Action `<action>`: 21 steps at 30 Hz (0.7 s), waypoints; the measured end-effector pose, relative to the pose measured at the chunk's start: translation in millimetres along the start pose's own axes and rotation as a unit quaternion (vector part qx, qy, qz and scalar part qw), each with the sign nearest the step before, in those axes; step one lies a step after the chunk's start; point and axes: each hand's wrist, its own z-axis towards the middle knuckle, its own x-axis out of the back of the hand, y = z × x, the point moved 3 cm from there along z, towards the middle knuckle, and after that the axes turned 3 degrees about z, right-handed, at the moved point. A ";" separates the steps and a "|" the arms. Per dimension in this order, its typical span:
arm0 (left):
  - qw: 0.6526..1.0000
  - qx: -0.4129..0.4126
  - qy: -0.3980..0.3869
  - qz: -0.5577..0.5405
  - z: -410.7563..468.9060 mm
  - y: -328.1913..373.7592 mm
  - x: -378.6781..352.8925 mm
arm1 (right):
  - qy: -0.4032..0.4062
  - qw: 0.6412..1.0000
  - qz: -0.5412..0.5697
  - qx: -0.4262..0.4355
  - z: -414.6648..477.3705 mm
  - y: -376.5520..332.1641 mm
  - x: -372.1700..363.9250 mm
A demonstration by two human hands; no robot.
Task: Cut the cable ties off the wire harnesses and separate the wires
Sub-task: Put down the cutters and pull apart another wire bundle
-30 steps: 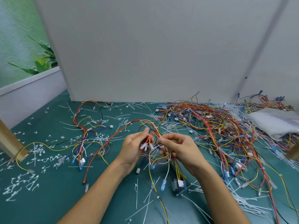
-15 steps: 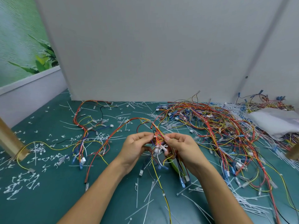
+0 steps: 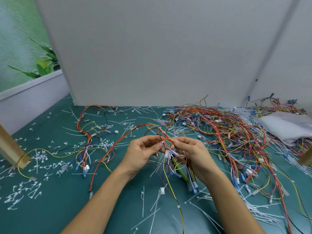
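1. Dead centre, a harness (image 3: 166,144) is held up above the green surface (image 3: 59,200), strung between two hands.
2. The left hand (image 3: 143,152) pinches the harness with thumb and fingertips, right beside a small white tie (image 3: 162,142) wrapped round the wires.
3. The right hand (image 3: 190,154) has its fingers curled round the same harness, at 3 o'clock from the tie. A white connector (image 3: 167,155) hangs just under the fingertips.
4. The harness's loose ends, with blue and white plugs, dangle toward 6 o'clock and reach the surface.
5. A green stick (image 3: 179,168) pokes out under the right hand at about 5 o'clock. It could be a tool handle, but it's too blurry to say.
6. A big pile (image 3: 228,132) of red, yellow and blue wires sprawls at 2 to 3 o'clock from the hands, with a white bag (image 3: 285,125) lying on its far edge.
7. A spare harness (image 3: 91,132) lies flat at 10 o'clock.
8. Cut ties (image 3: 143,200) are everywhere: long ones at 6 o'clock, curled bits at 8 o'clock, near a wooden post (image 3: 8,146) at 9 o'clock.
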 end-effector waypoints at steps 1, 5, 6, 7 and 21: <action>1.000 -0.002 0.001 0.002 -0.5 0.4 0.2 | 0.001 1.000 -0.001 -0.001 -0.1 -0.1 0.1; 0.998 0.030 0.006 -0.057 -2.4 0.8 -1.7 | 0.012 1.000 -0.012 0.006 -0.7 -0.7 0.6; 0.996 0.038 0.008 -0.079 -2.4 1.0 -1.7 | 0.015 1.000 -0.009 0.004 -0.7 -0.5 0.4; 0.994 0.044 0.011 -0.101 -2.1 1.7 -1.2 | 0.017 1.000 -0.006 0.002 -0.8 -0.5 0.2; 0.968 0.060 0.022 -0.244 -1.3 11.1 3.2 | -0.019 0.998 0.063 0.001 -7.2 -9.2 -4.9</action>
